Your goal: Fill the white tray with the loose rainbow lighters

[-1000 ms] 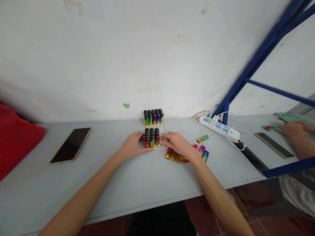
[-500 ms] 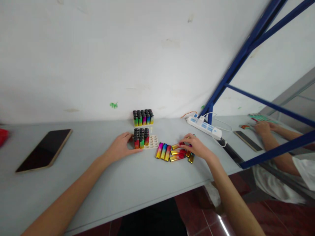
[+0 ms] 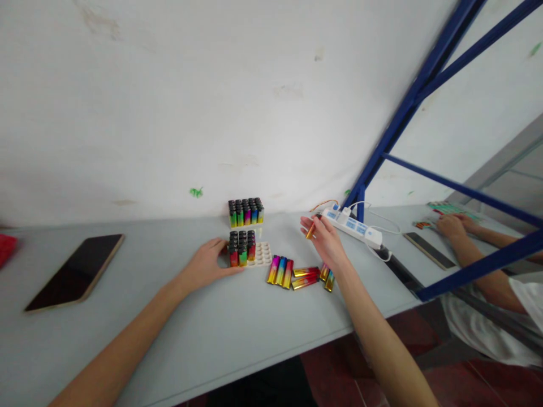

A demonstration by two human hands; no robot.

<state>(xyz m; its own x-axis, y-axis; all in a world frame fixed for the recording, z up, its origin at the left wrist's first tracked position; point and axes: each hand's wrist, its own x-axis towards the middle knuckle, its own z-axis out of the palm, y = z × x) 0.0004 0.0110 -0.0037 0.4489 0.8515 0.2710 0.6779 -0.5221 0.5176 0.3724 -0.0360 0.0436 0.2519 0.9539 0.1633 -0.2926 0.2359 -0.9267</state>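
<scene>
My left hand grips the left end of a cream tray, thumb along the front edge and fingers behind. Black-topped lighters stand upright in the tray's left part; round holes show at its right. In the air right of the tray, my right hand holds a gold-and-red lighter between its fingers. Below it several metallic lighters lie loosely on the table. Between them and the tray, three rainbow-coloured lighters lie side by side.
Behind, against the wall, stands a second full lighter tray. A white power strip and blue metal frame are on the right. A phone lies left. Another person's hands work beyond the frame, near another phone.
My right hand has lifted a lighter from the loose pile and raised it up and slightly left. My left hand stays at the tray. The view has tilted slightly upward.
</scene>
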